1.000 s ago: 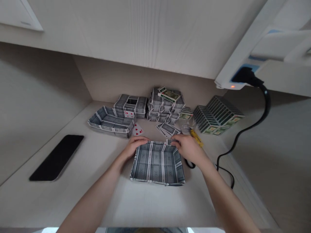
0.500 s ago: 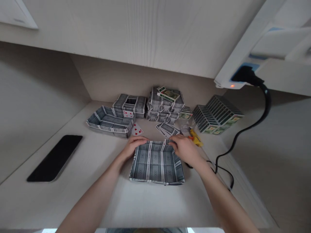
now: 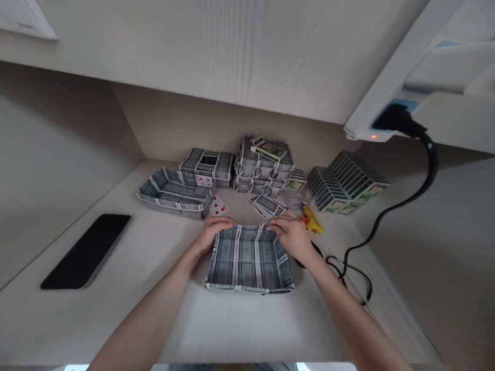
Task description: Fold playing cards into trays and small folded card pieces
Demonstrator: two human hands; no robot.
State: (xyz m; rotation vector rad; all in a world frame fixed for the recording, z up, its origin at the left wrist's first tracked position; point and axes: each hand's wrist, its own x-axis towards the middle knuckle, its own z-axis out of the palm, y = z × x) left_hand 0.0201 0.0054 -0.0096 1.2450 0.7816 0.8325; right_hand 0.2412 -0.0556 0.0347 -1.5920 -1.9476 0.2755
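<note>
A shallow open box made of playing cards [image 3: 247, 260], grey patterned backs showing, rests on the desk in front of me. At its far left corner, my left hand [image 3: 211, 232] is closed on the rim, thumb and fingers along the wall. My right hand [image 3: 292, 234] pinches the far wall near the right corner; its fingertips are partly hidden behind the rim. Just beyond the box lie loose playing cards [image 3: 266, 206], face down and overlapping. Another card [image 3: 218, 206] with red hearts lies face up beyond my left hand.
A boat-shaped card tray [image 3: 176, 193] and a card box with a window [image 3: 207, 165] stand at the back left. Stacked card cases [image 3: 263, 165] are behind. To the right are a yellow glue gun [image 3: 312, 220], card packs [image 3: 346, 183] and a black cable [image 3: 377, 216]. A phone [image 3: 87, 252] lies left.
My right hand has shifted slightly left along the far rim, its fingers drawn in closer. The box and my left hand stay almost in place.
</note>
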